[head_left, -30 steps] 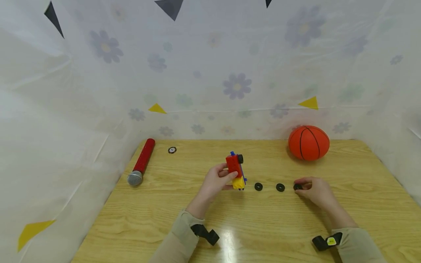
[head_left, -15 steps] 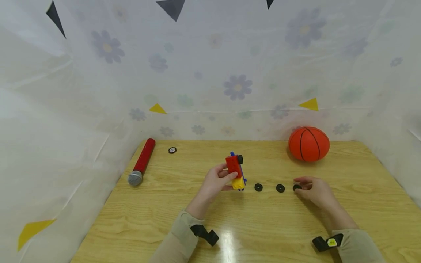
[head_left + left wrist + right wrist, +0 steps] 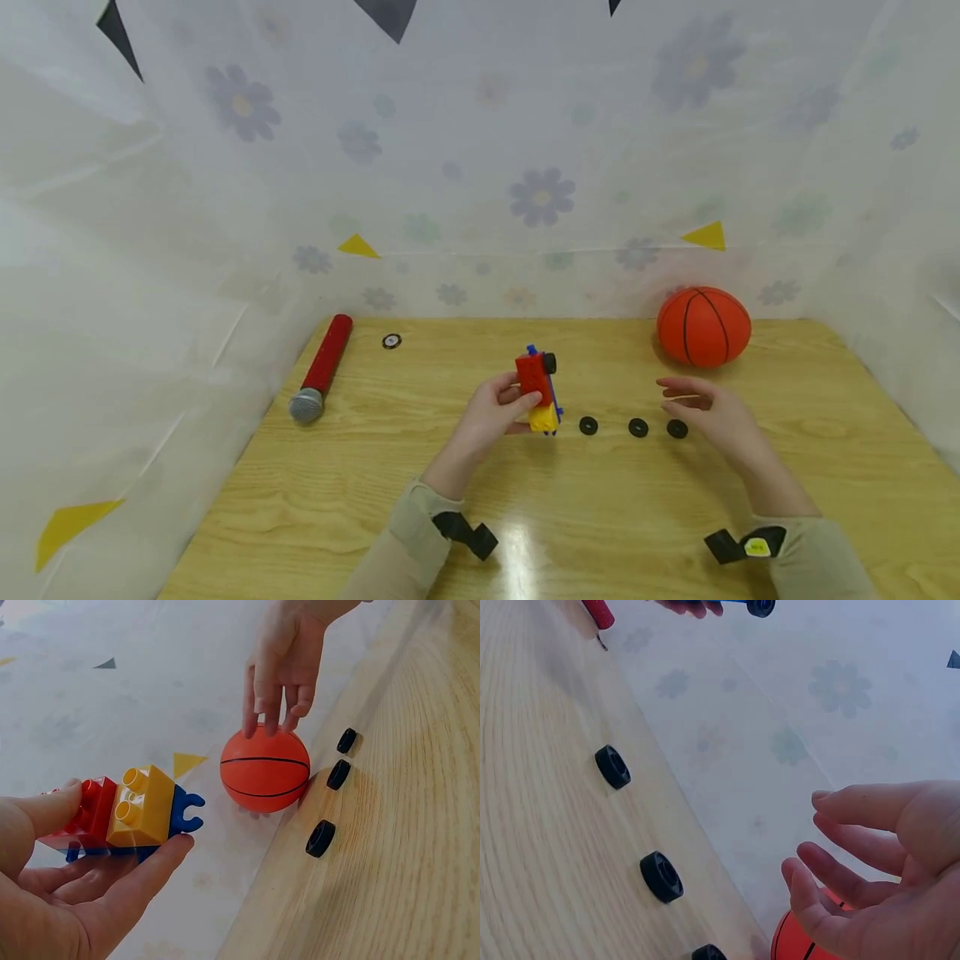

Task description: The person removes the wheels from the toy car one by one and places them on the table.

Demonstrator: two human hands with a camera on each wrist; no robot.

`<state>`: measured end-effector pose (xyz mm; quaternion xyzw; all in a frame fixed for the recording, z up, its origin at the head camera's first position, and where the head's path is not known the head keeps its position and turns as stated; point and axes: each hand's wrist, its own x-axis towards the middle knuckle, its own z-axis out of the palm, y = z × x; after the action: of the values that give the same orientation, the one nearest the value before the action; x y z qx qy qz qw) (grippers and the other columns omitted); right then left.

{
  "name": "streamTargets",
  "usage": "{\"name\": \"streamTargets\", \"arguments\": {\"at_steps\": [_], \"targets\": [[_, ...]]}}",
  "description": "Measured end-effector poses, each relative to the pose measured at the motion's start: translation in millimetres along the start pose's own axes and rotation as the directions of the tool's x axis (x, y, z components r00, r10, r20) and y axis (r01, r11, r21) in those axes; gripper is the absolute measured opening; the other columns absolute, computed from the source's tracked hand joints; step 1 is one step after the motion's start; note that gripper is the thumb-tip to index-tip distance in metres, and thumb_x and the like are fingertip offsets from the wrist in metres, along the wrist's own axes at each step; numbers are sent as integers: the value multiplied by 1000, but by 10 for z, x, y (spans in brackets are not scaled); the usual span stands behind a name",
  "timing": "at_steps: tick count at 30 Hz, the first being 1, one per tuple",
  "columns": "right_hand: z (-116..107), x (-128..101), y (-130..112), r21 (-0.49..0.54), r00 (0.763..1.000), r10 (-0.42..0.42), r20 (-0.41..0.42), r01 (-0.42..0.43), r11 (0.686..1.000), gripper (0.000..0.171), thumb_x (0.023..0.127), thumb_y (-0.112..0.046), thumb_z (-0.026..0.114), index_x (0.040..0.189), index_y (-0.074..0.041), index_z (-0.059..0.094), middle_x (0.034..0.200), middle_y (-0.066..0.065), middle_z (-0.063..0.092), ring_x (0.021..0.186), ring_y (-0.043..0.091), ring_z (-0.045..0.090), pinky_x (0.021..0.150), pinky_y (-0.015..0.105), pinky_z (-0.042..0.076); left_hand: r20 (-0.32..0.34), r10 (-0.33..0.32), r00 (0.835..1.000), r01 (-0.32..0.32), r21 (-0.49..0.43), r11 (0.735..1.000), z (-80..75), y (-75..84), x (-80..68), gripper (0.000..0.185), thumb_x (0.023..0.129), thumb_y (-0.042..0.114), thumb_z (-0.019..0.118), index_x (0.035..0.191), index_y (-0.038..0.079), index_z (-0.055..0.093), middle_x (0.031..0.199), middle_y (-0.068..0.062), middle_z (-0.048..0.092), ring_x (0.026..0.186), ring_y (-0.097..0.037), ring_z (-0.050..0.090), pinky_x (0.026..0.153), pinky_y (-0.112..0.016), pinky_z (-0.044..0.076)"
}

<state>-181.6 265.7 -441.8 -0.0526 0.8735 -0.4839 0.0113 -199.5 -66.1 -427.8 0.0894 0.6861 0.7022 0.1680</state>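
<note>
Left hand (image 3: 491, 414) grips the light, rigid toy car (image 3: 537, 390) by its sides; right hand (image 3: 708, 410) hovers released, wheels (image 3: 637, 427) at nine o'clock.

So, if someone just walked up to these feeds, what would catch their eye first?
Probably the orange basketball at the table's far right, and the red, yellow and blue block toy car gripped in the left hand at mid-table. Next, the three loose black wheels in a row beside it, with the right hand hovering open over them, and the red microphone far left.
</note>
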Motion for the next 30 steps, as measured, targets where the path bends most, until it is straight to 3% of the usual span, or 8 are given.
{"name": "streamTargets", "arguments": {"at_steps": [2, 6, 13, 19, 27, 30], "targets": [[2, 6, -57, 45, 1000, -24, -2, 24, 999, 48, 97, -22, 65, 137, 2, 54, 109, -19, 63, 93, -12, 60, 79, 14, 53, 9, 3, 1000, -3, 0, 1000, -1, 4, 15, 52, 97, 20, 64, 144, 3, 48, 131, -19, 63, 111, -32, 67, 84, -43, 60], [51, 2, -178, 139, 999, -47, 20, 44, 989, 52, 97, -23, 65, 139, 3, 50, 107, -29, 61, 98, -10, 63, 83, 12, 52, 26, 6, 1000, -7, 6, 1000, -3, 11, 14, 51, 98, 18, 63, 144, 3, 47, 132, -20, 62, 112, -32, 66, 85, -43, 60], [202, 25, -350, 260, 994, -104, 36, 91, 961, 52, 98, -19, 64, 141, 6, 47, 112, -24, 63, 103, -6, 65, 86, 13, 53, 38, 12, 999, -13, 29, 1000, 13, -5, -9, 50, 98, 19, 62, 144, 5, 48, 131, -20, 63, 111, -32, 67, 85, -43, 60], [341, 42, -431, 309, 995, -93, 46, 75, 948, 53, 97, -18, 65, 141, 5, 47, 114, -19, 64, 105, -2, 66, 88, 16, 54, 54, -2, 999, 1, 33, 999, 48, -7, -10, 50, 98, 19, 63, 144, 7, 48, 129, -18, 64, 112, -31, 67, 88, -47, 59], [479, 95, -537, 357, 989, -143, 42, 119, 926, 49, 97, -12, 64, 137, 10, 48, 111, -19, 66, 104, -1, 67, 87, 18, 55, 73, -4, 997, 0, 48, 999, 73, -8, -15, 47, 98, 19, 63, 142, 8, 51, 128, -18, 65, 111, -30, 67, 87, -46, 59], [504, 109, -581, 348, 988, -144, 49, 118, 930, 49, 97, -13, 64, 137, 9, 49, 118, -7, 67, 104, -1, 67, 88, 17, 54, 79, -5, 997, 0, 56, 998, 84, -10, -7, 46, 98, 18, 63, 141, 7, 52, 128, -17, 65, 111, -30, 67, 86, -44, 60]]}}
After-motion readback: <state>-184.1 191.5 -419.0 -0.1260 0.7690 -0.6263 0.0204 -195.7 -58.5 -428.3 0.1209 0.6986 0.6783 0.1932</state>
